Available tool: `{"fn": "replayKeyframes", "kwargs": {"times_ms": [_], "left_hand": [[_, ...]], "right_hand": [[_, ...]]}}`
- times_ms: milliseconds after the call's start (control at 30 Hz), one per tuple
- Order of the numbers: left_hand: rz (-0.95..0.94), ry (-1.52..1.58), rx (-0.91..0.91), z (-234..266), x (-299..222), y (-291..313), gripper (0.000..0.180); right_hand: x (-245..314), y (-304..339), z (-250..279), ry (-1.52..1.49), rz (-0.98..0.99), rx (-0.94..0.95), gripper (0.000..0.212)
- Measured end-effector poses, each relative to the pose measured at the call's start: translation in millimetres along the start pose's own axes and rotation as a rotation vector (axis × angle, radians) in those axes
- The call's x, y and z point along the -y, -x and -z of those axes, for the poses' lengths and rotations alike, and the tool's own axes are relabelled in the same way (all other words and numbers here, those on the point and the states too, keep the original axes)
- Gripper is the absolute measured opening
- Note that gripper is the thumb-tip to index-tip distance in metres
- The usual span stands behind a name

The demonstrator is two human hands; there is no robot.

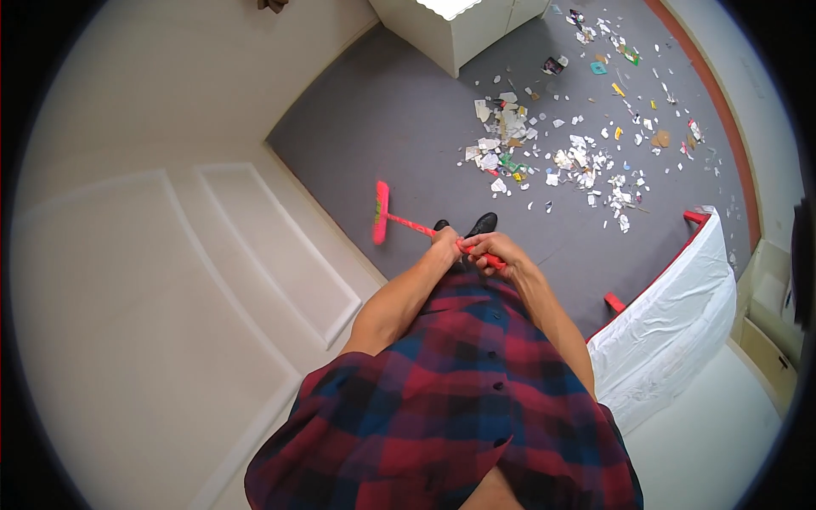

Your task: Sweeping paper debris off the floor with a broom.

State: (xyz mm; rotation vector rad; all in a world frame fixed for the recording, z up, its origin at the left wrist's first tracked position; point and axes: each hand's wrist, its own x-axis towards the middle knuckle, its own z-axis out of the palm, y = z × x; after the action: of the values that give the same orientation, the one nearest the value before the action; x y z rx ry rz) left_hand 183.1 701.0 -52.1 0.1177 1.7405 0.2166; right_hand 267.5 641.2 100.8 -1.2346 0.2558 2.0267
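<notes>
Both my hands are wrapped round the red handle of a broom (411, 225) in front of my body. My left hand (446, 246) grips it lower, closer to the brush. Up by the handle's end, my right hand (497, 250) is closed on it. The pink broom head (381, 212) is at the left, over the grey floor near the pale wall. Whether its bristles touch the floor I cannot tell. My dark shoes (484, 223) show just beyond my hands.
Torn white paper and coloured scraps (507, 127) lie strewn over the grey floor (357, 119) ahead and right. A white cabinet (455, 38) stands at the back. At right is a red-framed piece covered in white sheeting (671, 323). A panelled pale door (263, 246) is at left.
</notes>
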Motion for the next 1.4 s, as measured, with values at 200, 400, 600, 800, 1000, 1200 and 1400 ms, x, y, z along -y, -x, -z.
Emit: {"fn": "replayKeyframes", "kwargs": {"times_ms": [200,400,600,800,1000,1200,1400], "left_hand": [[0.033,-0.088,0.183,-71.7,34.8,31.6,0.006],[0.082,-0.209,0.544,-107.4,33.8,115.5,0.007],[-0.092,-0.152,0.352,-94.5,19.5,82.7,0.007],[-0.128,-0.068,0.113,-85.7,-36.9,1.2,0.025],[0.025,-0.110,0.197,-122.0,-29.4,-4.1,0.031],[0.008,-0.356,0.373,-189.0,35.5,59.9,0.030],[-0.034,-0.390,0.707,-166.6,41.6,101.6,0.010]], "right_hand": [[7.6,85.1,24.9,-0.112,0.199,-0.213,0.037],[3.4,130.6,20.7,0.033,0.427,-0.413,0.040],[17.2,124.4,20.5,-0.010,0.367,-0.240,0.038],[51.3,39.4,41.7,-0.307,0.230,0.159,0.035],[55.8,30.0,79.7,-0.561,0.274,0.222,0.037],[41.2,107.2,90.4,-0.502,0.505,-0.190,0.041],[17.3,129.7,65.3,-0.345,0.542,-0.437,0.041]]}}
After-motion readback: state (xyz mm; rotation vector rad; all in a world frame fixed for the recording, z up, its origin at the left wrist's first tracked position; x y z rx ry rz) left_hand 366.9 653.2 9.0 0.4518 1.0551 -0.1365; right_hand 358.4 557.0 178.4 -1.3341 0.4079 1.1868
